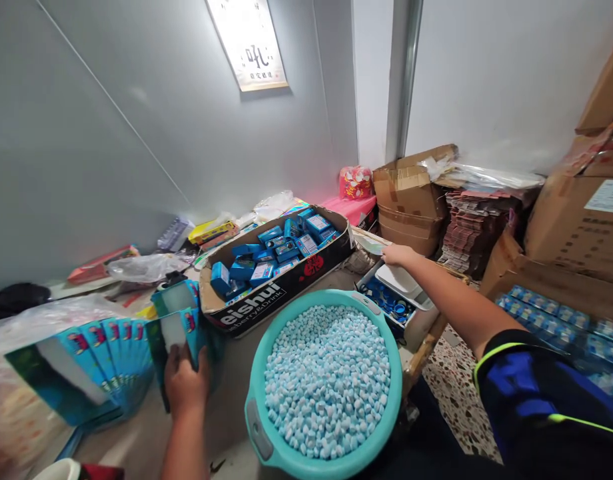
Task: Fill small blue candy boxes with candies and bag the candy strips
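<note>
At the lower left, my left hand is closed round the edge of some blue printed cards, its fingers over their front. Beside it, more blue cards lie fanned out on the table. My right hand reaches out past a white lid. Its fingers are closed at the edge of a pale flat sheet; what they grip is hard to make out. Between my arms stands a turquoise basin full of small pale-blue and white tablets.
Behind the basin a black cardboard tray holds several small blue boxes. A container of small blue parts sits right of it. Brown cartons and stacked cardboard line the right side, with packed blue goods nearer.
</note>
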A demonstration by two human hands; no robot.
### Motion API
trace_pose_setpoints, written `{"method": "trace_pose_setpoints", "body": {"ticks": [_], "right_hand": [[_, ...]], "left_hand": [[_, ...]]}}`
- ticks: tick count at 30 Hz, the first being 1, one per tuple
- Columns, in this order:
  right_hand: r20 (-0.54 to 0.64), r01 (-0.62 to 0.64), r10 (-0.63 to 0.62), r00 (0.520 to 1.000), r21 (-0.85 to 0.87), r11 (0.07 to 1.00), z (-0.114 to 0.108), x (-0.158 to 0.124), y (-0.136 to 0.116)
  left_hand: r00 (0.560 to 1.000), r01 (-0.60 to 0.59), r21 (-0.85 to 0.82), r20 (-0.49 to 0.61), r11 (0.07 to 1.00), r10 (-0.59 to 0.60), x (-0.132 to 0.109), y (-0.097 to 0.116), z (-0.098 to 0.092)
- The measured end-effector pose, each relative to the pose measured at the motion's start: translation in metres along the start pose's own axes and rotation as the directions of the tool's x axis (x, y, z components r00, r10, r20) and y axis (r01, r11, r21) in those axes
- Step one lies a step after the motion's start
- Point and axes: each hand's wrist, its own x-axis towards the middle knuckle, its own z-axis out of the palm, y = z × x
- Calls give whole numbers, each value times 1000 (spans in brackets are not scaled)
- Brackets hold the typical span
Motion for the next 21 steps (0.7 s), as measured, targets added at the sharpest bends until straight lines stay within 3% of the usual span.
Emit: {"method": "trace_pose_setpoints", "body": {"ticks": [8, 11, 13, 15, 17, 19, 21], "right_hand": [[-66, 46, -44, 997, 27, 999, -15, -5, 23], [-141, 52, -46, 989, 39, 998, -16, -25, 33], [-223, -8, 17, 975, 41, 999, -11, -48, 43], [-255, -158, 169, 952, 62, 985, 2, -75, 55], [-206, -268, 280, 937, 86, 960, 24, -101, 64], [-154, -190, 200, 968, 79, 979, 53, -123, 68], [-189, -51, 57, 980, 34, 998, 83, -139, 70]], "left_hand": [[992, 60, -52, 119, 997, -53, -5, -5, 3], [991, 52, -56, 124, 997, -44, -10, -8, 1], [995, 38, -55, 96, 998, -33, -16, -14, 1], [999, 27, -50, 48, 998, -24, -22, -20, 1], [998, 60, -43, -5, 997, -60, -26, -24, 1], [991, 121, -47, -45, 992, -123, -30, -22, -1], [985, 158, -61, -54, 986, -161, -33, -14, -5]]}}
